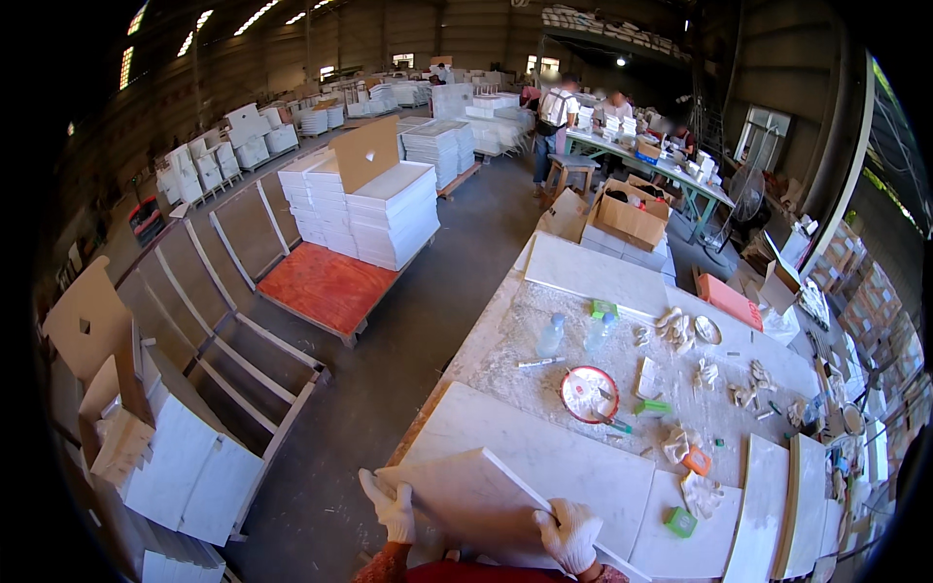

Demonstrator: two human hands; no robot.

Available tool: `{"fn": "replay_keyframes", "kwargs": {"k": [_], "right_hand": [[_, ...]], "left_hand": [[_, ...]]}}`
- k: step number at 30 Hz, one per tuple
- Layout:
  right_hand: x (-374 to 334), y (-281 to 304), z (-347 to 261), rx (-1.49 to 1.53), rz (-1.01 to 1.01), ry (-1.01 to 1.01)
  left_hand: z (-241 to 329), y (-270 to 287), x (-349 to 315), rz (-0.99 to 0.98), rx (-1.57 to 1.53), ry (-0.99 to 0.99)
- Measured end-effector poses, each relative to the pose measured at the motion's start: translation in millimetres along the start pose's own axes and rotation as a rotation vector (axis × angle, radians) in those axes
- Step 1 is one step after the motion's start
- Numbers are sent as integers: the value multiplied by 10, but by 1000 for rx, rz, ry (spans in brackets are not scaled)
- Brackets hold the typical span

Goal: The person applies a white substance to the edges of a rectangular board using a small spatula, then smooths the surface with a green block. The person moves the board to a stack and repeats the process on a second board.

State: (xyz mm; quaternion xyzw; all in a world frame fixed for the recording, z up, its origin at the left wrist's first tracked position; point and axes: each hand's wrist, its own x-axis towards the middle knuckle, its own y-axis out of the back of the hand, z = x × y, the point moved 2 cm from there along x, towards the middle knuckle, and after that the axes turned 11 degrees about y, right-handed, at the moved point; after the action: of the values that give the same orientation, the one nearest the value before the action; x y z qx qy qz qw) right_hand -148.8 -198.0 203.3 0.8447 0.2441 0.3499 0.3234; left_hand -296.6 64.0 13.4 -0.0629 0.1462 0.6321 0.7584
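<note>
A pale marble tile (476,500) is held up tilted in front of me, over the near edge of the worktable. My left hand (391,507), in a white knit glove, grips its left edge. At its right side my right hand (570,537), gloved likewise, closes on the edge, thumb on top. The fingers beneath the tile are hidden. Just beyond it, a larger white marble slab (544,437) lies flat on the table. A red-rimmed bowl (586,387) of white paste with a spatula stands past that slab.
Clear bottles (551,335), crumpled gloves (702,494) and a green box (680,522) are on the dusty table. Long narrow slabs (761,505) lie at right. To the left are a pallet (330,287) with stacked white tiles and a wooden rack (219,340). People (559,107) work far off.
</note>
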Motion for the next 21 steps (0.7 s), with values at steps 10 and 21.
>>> {"fn": "replay_keyframes", "kwargs": {"k": [10,21], "right_hand": [[-232,460,-52,4,234,-23],[-964,873,283,507,978,-491]], "left_hand": [[-850,-327,-624,-818,-56,724],[1741,-524,-1369,-523,107,-286]]}}
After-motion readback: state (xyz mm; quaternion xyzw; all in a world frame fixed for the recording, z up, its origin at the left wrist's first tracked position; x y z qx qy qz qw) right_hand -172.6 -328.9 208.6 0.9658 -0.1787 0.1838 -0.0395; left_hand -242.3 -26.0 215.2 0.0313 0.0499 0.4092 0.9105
